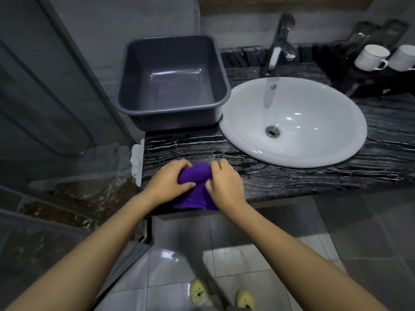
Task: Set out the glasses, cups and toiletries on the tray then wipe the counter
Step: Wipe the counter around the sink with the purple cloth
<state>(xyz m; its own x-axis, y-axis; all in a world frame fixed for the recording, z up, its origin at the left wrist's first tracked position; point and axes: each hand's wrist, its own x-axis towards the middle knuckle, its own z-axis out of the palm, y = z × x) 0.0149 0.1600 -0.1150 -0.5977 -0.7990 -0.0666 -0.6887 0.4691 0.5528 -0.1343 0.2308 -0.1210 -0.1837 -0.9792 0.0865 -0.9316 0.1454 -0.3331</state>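
The setting-out is judged done, two white cups being seen on what looks like a dark tray; wiping is left, a purple cloth being gripped in the curled fingers of left hand and right hand at the front edge of the desk.

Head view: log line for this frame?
left grip: holds purple cloth | right grip: same | site: counter front edge | tap: running

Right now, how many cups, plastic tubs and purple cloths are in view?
cups: 2
plastic tub: 1
purple cloth: 1, held by left hand and right hand
Total: 4
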